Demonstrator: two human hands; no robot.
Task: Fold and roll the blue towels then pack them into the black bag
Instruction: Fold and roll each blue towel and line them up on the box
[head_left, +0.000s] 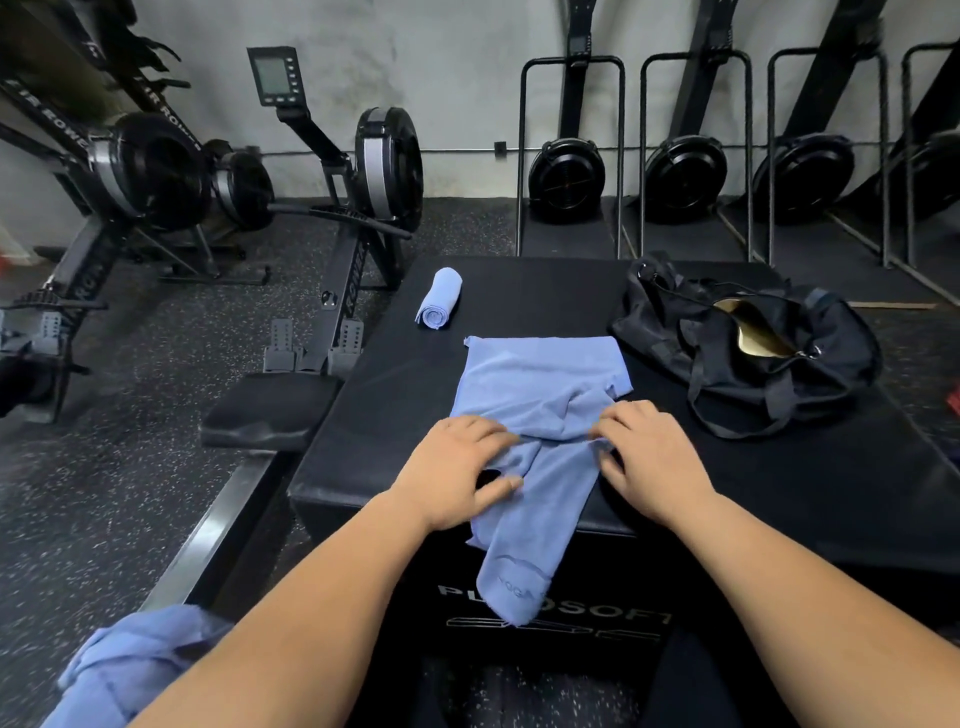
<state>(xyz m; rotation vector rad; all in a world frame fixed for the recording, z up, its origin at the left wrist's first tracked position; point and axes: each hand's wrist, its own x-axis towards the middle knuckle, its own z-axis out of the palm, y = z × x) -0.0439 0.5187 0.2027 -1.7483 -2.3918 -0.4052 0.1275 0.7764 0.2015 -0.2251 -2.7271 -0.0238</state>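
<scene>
Towel (540, 384), blue, soft nap: far half spread flat on the top of the box (384, 395), middle bunched into a ridge, near end hanging over the front edge; a printed mark on that end is only partly legible. Left hand (460, 467) on the ridge's left end, fingers curled into the cloth, thumb laid out on it below. Right hand (649, 462) at the ridge's right end, fingertips pinching the gathered cloth.

Roll (439, 299), a second blue towel, tight cylinder, lying at the box's far left, apart from the spread towel.

Bag (748, 338), black fabric, slumped on the box's right side, zip open on a gold lining; straps trail loose toward the near edge; contents hidden.

Heap (130, 670), more blue cloth, crumpled, lower left, cut off by the frame and partly behind the left forearm.

Box: black padded vinyl, squared, white lettering on the front face partly covered by the hanging end.

Rowers (363, 171), black and grey, on speckled rubber floor (104, 519) to the left, one seat just beside the box; others stored upright in racks against the grey wall (457, 78) behind.
</scene>
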